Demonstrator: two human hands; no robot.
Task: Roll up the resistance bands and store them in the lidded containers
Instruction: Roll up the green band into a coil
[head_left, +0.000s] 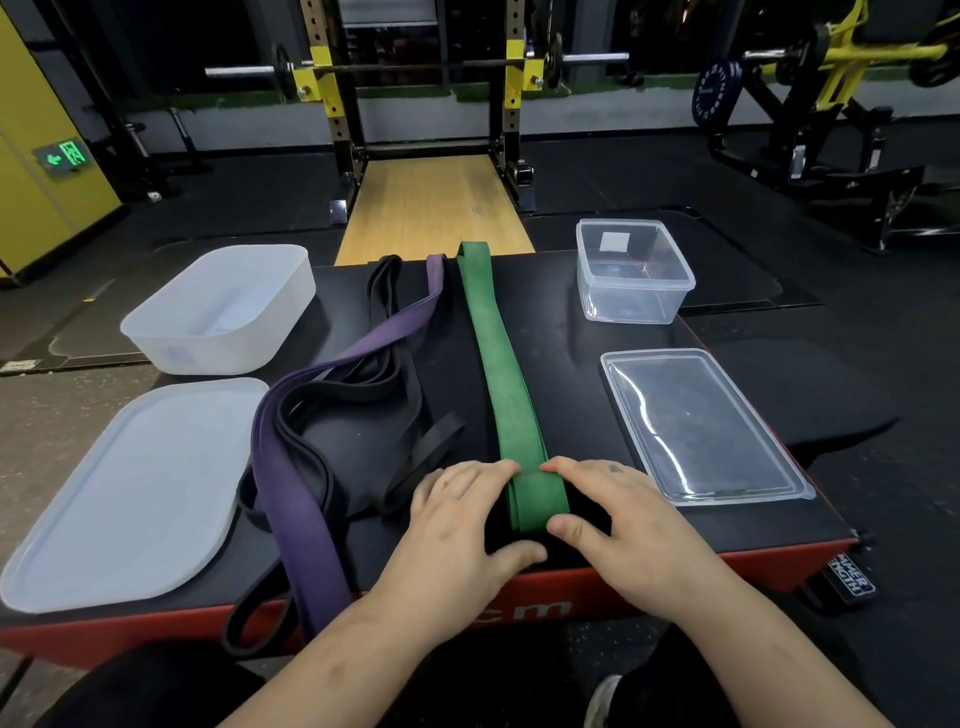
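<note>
Where the green band (498, 364) folds over at its near end, two hands hold it. The left hand (457, 525) and right hand (623, 519) each curl their fingers close together over the top of the fold, with the thumb on the near side, pinching it from either edge. The rest of this one green band runs flat and straight to the far edge of the box (561, 338).

One purple band (306, 499) lies left of it, draped over the near edge. It crosses a tangle of black bands (384, 384); how many, I cannot tell.

Two tubs stand open at the far corners: a frosted tub (171, 322) on the left and a clear tub (634, 301) on the right. Two lids lie flat nearer: the frosted lid (130, 493) on the left and the clear lid (701, 426) on the right.
</note>
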